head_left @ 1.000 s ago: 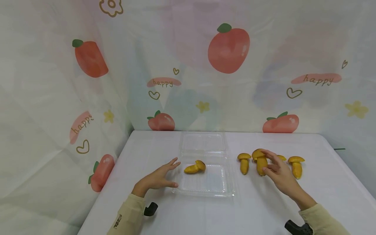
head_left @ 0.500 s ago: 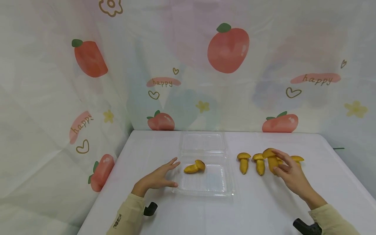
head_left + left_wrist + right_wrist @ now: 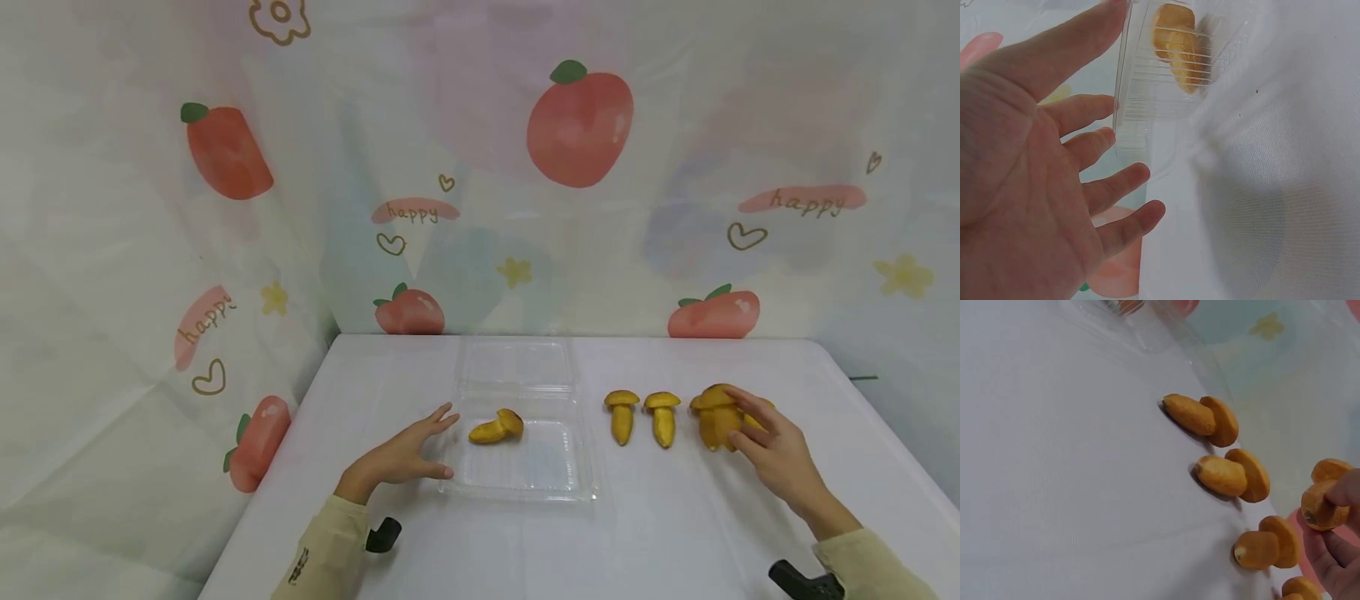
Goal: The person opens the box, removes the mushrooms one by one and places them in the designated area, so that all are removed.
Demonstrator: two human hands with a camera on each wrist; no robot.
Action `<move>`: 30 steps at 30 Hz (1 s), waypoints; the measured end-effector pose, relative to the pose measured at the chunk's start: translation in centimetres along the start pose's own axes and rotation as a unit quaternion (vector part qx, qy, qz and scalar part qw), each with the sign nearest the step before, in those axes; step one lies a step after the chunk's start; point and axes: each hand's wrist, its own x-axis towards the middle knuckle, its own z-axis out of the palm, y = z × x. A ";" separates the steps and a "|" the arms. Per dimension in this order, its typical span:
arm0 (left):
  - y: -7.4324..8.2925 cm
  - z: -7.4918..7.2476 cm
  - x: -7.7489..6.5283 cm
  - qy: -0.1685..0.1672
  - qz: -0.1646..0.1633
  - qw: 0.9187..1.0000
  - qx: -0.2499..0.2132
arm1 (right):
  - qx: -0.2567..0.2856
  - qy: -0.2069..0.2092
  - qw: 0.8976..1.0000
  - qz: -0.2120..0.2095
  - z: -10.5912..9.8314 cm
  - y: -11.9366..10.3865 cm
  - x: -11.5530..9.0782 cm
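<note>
My right hand (image 3: 776,454) pinches a yellow mushroom (image 3: 1320,509) between thumb and fingers, raised above the table. In the head view it overlaps a mushroom lying below (image 3: 1259,549). Two more mushrooms, one at the left end (image 3: 622,417) and one beside it (image 3: 663,419), lie caps away from me. The rightmost mushroom (image 3: 1300,589) is partly behind the hand in the head view. My left hand (image 3: 399,452) spreads its fingers at the left edge of a clear plastic clamshell box (image 3: 517,483). One mushroom (image 3: 496,427) lies on its side inside the box.
The box's lid (image 3: 517,364) lies folded back toward the rear wall. A white cloth covers the table (image 3: 525,550). Printed fabric walls (image 3: 480,167) rise behind and at the left. Black wrist mounts (image 3: 384,535) hang under both sleeves.
My right hand has moved right along the row with the mushroom, uncovering the second mushroom and now overlapping the one after it. The left hand and the box have stayed put.
</note>
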 end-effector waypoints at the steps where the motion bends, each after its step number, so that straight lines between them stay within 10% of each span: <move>1: 0.0 0.0 0.0 0.000 0.001 1.000 0.000 | -0.001 0.003 1.000 0.003 -0.1 0.2 -0.1; 30: 0.0 0.0 0.0 0.005 0.006 1.000 0.007 | -0.040 0.040 0.993 0.107 -4.1 4.0 -0.6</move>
